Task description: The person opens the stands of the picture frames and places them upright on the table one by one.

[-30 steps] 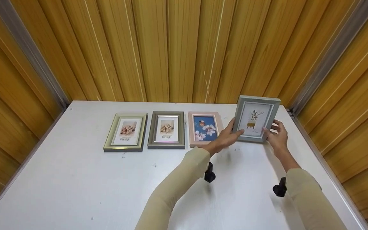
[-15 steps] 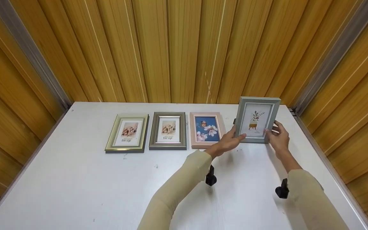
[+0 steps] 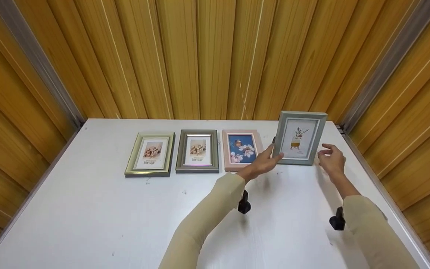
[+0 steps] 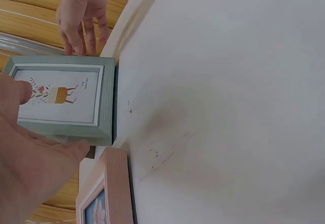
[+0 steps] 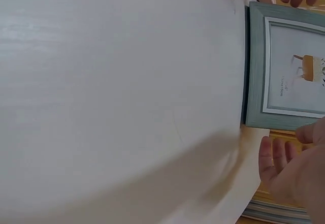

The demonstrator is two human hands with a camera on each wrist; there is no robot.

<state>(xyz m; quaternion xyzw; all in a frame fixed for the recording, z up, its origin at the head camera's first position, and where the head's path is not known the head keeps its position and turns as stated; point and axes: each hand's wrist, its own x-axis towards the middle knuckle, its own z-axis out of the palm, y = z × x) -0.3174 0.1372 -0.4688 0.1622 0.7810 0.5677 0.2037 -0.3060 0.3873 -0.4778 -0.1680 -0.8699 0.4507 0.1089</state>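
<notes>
A grey-green picture frame [image 3: 279, 136] with a potted-plant print stands upright at the back right of the white table. My left hand [image 3: 261, 163] holds its lower left side, thumb over the front and fingers at the side edge; part of those fingers is hidden behind it. To the frame's right, my right hand [image 3: 332, 160] is apart from it, fingers loosely bent around nothing. In the right wrist view that hand [image 5: 299, 165] shows a small gap from the frame's side. A dark bit of the frame's back support [image 4: 91, 152] peeks out behind its edge.
Left of the upright frame lie a pink picture frame [image 3: 227, 153], a dark grey-brown one [image 3: 179, 153] and a pale gold-green one [image 3: 133, 153], face up in a row on the white table [image 3: 88, 209]. Wood-look panel walls [image 3: 215, 56] rise behind and at both sides.
My right hand has let go of the grey-green picture frame and moved off to the right. My left hand stays at its left side. The frame stands in nearly the same spot.
</notes>
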